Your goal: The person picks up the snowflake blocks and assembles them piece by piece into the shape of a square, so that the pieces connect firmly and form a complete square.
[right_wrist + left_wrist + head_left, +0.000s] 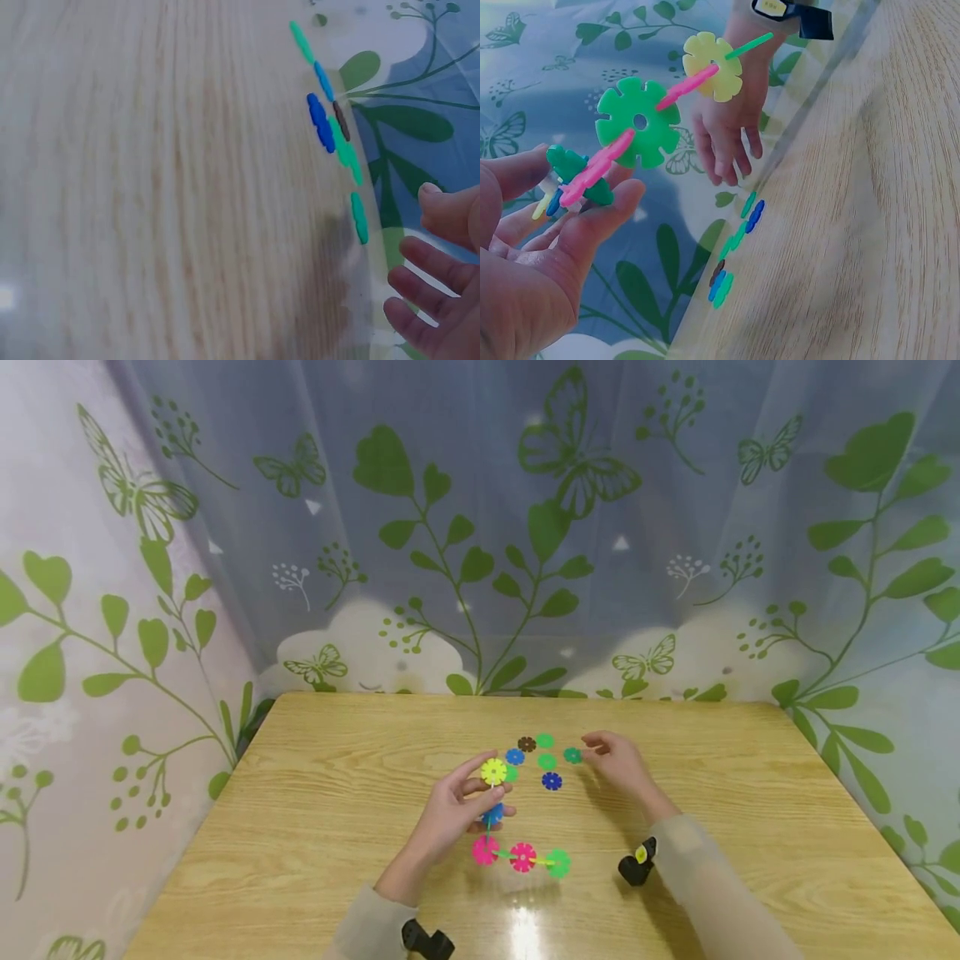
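Head view: holding a chain of slotted discs (522,857) w/ left hand (448,802), up off the table (300,827), thumb closed against curled fingers. Prob. gripping partway along, b/c of stiff but fragile-looking joints, to steady both stretches at once. Showing a yellow disc (493,771) up by the fingertips, pink discs lower, & a green disc (558,863) at the free end. Also showing seven loose discs (552,781), flat & mostly spaced out on the table beyond, prob. for easy pickup. Reaching w/ right hand (617,766) just beside the teal disc (573,756); can't tell contact from here.

L wrist view: pinching near a joint, w/ rest of chain sticking out midair, slot in slot, alternately face-on & edge-on. Prob. held there to avoid twisting or popping apart. Hanging right hand relaxed behind, w/ nothing in it.

R wrist view: confirming right hand empty, half-open, fingers apart, w/ a gap to the teal disc. Seeing loose discs only as slivers, approx. in line, prob. set apart from chain for working room.
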